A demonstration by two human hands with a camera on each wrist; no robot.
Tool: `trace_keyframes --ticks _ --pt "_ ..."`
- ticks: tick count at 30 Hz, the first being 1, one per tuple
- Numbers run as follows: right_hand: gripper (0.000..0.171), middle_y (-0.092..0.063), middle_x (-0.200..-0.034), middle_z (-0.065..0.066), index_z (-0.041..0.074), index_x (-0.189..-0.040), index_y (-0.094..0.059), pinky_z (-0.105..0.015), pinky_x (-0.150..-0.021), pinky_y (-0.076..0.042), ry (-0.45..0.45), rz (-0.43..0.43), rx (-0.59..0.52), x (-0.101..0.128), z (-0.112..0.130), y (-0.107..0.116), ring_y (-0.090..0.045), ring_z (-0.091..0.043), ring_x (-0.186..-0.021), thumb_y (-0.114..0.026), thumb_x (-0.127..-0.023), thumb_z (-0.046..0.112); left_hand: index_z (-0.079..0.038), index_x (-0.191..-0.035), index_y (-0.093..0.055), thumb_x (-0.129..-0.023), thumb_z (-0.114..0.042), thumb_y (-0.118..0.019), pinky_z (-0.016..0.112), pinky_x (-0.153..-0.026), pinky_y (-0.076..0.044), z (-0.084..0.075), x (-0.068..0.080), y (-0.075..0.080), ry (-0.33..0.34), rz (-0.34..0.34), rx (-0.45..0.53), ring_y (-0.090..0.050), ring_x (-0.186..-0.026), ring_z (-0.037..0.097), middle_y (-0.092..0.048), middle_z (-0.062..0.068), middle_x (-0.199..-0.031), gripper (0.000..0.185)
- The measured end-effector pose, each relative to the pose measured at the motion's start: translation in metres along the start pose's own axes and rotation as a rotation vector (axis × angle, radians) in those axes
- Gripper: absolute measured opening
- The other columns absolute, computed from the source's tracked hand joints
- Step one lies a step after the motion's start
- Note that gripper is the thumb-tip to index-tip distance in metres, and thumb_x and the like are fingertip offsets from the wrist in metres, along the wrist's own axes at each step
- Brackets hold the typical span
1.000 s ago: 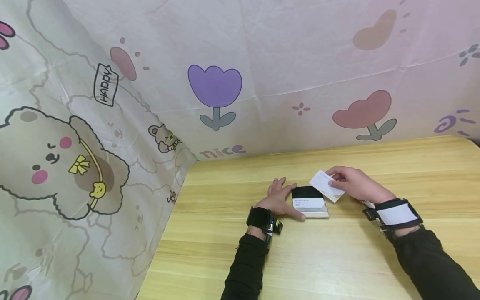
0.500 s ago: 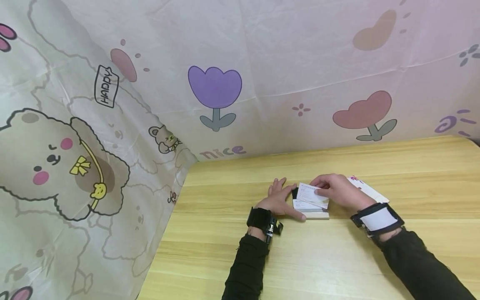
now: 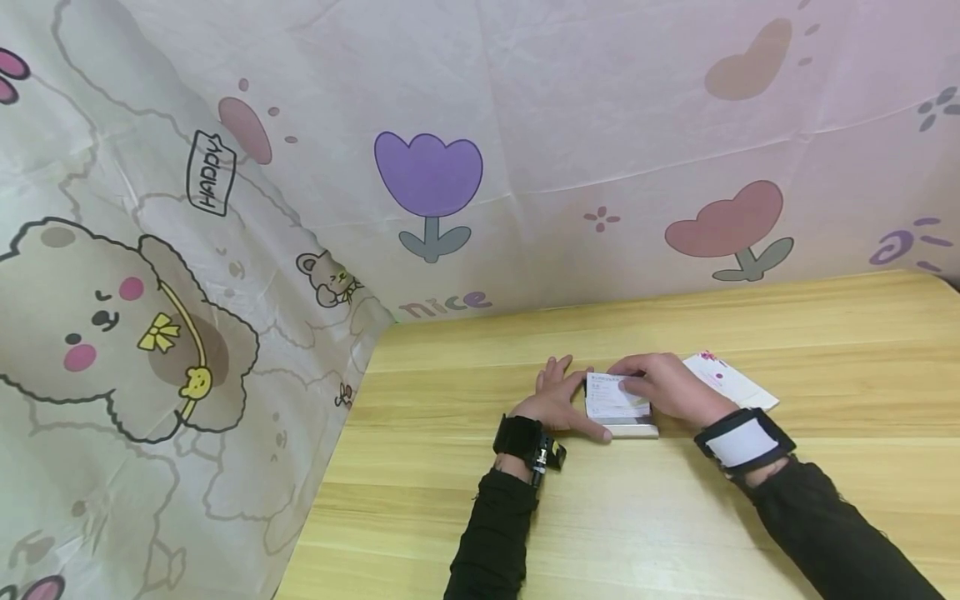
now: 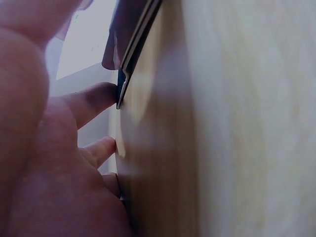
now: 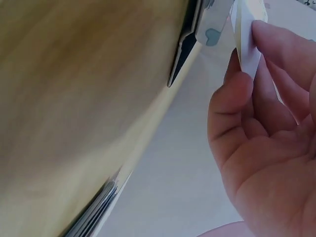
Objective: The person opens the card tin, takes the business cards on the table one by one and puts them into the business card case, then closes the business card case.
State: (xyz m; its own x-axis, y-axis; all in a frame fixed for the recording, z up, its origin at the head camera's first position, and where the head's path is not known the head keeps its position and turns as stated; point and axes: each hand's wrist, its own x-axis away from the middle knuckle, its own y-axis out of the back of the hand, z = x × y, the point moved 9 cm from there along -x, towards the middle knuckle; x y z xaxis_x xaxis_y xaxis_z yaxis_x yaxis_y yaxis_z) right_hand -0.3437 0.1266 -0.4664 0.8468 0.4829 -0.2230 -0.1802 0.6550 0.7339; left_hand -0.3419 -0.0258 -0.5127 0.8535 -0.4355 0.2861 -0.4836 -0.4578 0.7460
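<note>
The right grip (image 3: 671,392) is pinching a white card (image 3: 602,395) between thumb and fingers. The card is reaching leftward from it over the flat case (image 3: 636,432), its long axis running roughly along the case's; contact is staying unclear. The left grip (image 3: 558,406), fingers spread apart, is touching the case's left edge, bordering the card's far end. Right of the right grip, a printed card stack (image 3: 742,385) is lying on the counter (image 3: 450,417), not blocking.

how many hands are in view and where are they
2: the left hand touches a corner of the card case, and the right hand pinches at least one white card over it.
</note>
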Motion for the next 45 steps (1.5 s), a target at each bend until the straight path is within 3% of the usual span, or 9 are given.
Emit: trace_keyframes --ticks 7,14,22,28,32,36,38,41,45 --pt "0.019 -0.077 -0.104 -0.006 0.003 -0.111 -0.078 -0.04 -0.08 -0.056 -0.015 0.059 0.005 0.002 -0.001 -0.006 -0.07 -0.021 -0.096 -0.07 -0.094 -0.001 -0.032 -0.164 -0.032 -0.072 -0.048 -0.093 0.062 -0.125 -0.007 -0.001 0.001 0.0 -0.009 0.003 0.003 0.015 -0.158 0.023 0.002 -0.001 -0.174 0.111" --pt "0.015 -0.075 -0.097 0.001 0.011 -0.103 -0.08 -0.038 -0.079 -0.052 -0.053 0.124 0.018 0.003 -0.002 -0.011 -0.063 -0.015 -0.088 -0.074 -0.092 0.003 -0.034 -0.164 -0.031 -0.073 -0.051 -0.092 0.065 -0.123 -0.009 -0.001 0.002 0.0 -0.007 0.008 -0.006 0.016 -0.158 0.023 0.002 -0.002 -0.174 0.11" --pt "0.009 -0.07 -0.087 0.006 0.012 -0.099 -0.078 -0.028 -0.065 -0.048 -0.045 0.176 0.01 0.006 -0.001 -0.016 -0.057 -0.008 -0.07 -0.074 -0.093 0.005 -0.037 -0.163 -0.031 -0.071 -0.051 -0.093 0.065 -0.123 -0.011 0.0 0.0 -0.001 0.009 0.005 -0.019 0.015 -0.158 0.022 0.002 -0.005 -0.174 0.112" --pt "0.009 -0.073 -0.092 0.002 0.007 -0.102 -0.077 -0.034 -0.073 -0.053 -0.069 0.129 0.019 0.005 -0.008 -0.006 -0.062 -0.011 -0.08 -0.071 -0.097 0.011 -0.037 -0.164 -0.031 -0.071 -0.051 -0.093 0.065 -0.123 -0.01 0.0 0.001 -0.001 0.007 0.004 -0.02 0.015 -0.158 0.023 0.003 -0.003 -0.174 0.112" --pt "0.013 -0.073 -0.091 -0.006 0.0 -0.103 -0.075 -0.045 -0.077 -0.057 -0.148 0.006 0.094 0.008 -0.02 0.02 -0.066 -0.021 -0.083 -0.069 -0.098 0.01 -0.037 -0.163 -0.03 -0.071 -0.05 -0.093 0.066 -0.123 -0.011 0.0 0.001 -0.001 0.008 0.006 -0.013 0.016 -0.158 0.024 0.003 -0.003 -0.174 0.112" --pt "0.033 -0.068 -0.105 -0.032 -0.015 -0.116 -0.065 -0.063 -0.088 -0.051 -0.275 -0.068 0.187 0.019 -0.04 0.048 -0.063 -0.049 -0.098 -0.067 -0.096 0.012 -0.037 -0.163 -0.031 -0.071 -0.048 -0.094 0.067 -0.122 -0.01 0.0 0.002 -0.001 -0.001 0.006 0.003 0.016 -0.158 0.024 0.003 -0.003 -0.174 0.112" --pt "0.049 -0.06 -0.116 -0.042 -0.021 -0.125 -0.057 -0.069 -0.093 -0.045 -0.344 -0.059 0.218 0.025 -0.052 0.058 -0.054 -0.059 -0.108 -0.069 -0.094 0.015 -0.036 -0.163 -0.031 -0.071 -0.047 -0.094 0.067 -0.122 -0.009 0.0 0.002 -0.001 -0.004 0.007 0.007 0.016 -0.158 0.024 0.003 -0.003 -0.174 0.112" --pt "0.068 -0.052 -0.124 -0.048 -0.024 -0.134 -0.047 -0.072 -0.092 -0.04 -0.44 0.008 0.237 0.036 -0.067 0.067 -0.046 -0.061 -0.11 -0.073 -0.09 0.021 -0.036 -0.164 -0.03 -0.071 -0.047 -0.094 0.067 -0.122 -0.009 -0.001 0.002 -0.001 -0.002 0.011 0.009 0.016 -0.158 0.024 0.004 -0.003 -0.174 0.113" --pt "0.07 -0.055 -0.119 -0.045 -0.025 -0.131 -0.048 -0.06 -0.079 -0.048 -0.502 0.093 0.214 0.046 -0.079 0.073 -0.053 -0.052 -0.097 -0.078 -0.088 0.021 -0.036 -0.164 -0.03 -0.072 -0.047 -0.094 0.068 -0.122 -0.01 0.0 0.003 -0.001 -0.001 0.013 0.01 0.017 -0.158 0.024 0.004 -0.003 -0.174 0.113"
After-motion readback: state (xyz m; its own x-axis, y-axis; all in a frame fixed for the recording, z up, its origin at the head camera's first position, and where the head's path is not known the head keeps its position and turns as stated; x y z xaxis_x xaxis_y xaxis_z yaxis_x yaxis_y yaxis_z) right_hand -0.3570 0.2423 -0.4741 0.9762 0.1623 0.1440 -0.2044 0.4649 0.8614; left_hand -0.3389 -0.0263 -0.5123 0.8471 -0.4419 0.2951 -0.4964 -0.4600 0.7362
